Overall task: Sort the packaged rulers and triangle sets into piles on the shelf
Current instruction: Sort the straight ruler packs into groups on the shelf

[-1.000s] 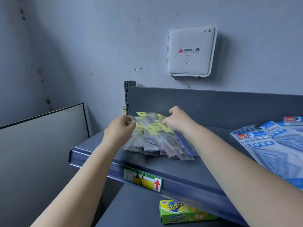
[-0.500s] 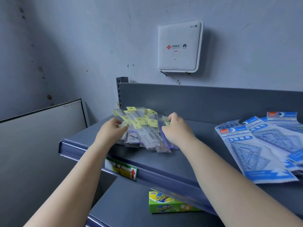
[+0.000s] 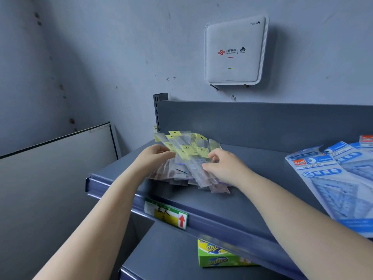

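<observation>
Right now, your pile of packaged rulers, clear sleeves with yellow header labels, lies fanned out near the left end of the grey shelf, close to its back panel. Your left hand reaches in from the left side of the pile, fingers curled, pinching the edge of the sleeves near their yellow labels. Your right hand comes in from the right side, fingers bent and thumb forward, gripping one long clear sleeve that lies slanted across the top of the pile. Both forearms stretch up from the bottom of the view.

Well apart, at the right end of the same shelf, blue triangle sets lie overlapping, untouched by either hand. On the shelf's front edge, below the rulers, sits a yellow and green price tag with a red arrow. A green and yellow box rests on the lower shelf. A white router hangs on the wall above.
</observation>
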`<state>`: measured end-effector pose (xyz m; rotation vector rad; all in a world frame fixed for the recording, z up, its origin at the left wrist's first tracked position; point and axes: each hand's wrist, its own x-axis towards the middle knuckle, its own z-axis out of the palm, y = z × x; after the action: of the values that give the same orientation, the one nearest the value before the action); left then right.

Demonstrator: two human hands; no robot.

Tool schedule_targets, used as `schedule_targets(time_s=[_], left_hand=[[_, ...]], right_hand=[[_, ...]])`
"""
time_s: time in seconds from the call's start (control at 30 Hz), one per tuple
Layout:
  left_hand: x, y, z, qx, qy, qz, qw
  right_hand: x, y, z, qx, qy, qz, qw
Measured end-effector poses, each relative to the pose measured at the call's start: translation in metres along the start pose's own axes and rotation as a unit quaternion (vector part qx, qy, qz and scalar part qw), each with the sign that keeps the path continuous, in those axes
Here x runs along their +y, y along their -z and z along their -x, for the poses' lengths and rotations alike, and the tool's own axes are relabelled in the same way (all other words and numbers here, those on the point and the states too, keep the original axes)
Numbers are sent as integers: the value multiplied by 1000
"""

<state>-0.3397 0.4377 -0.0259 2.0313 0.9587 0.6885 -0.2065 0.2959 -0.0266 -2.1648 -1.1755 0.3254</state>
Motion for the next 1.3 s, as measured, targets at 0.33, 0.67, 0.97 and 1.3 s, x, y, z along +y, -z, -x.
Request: schedule_targets(time_s=[0.33, 0.67, 0.97, 1.3], left_hand=[[-2, 15, -72, -92, -82, -87, 989], [-19, -4, -97, -93, -169, -93, 977], [-26, -1, -97, -76, -170, -100, 977], [-27, -3, -95, -62, -129, -110, 984]], right_hand=[[-35, -1, -25, 37, -65, 61, 995], [-59, -13, -43, 6, -182, 71, 981], [-48, -14, -33, 42, -136, 37, 989], [-45, -9, -35, -4, -138, -2, 990]])
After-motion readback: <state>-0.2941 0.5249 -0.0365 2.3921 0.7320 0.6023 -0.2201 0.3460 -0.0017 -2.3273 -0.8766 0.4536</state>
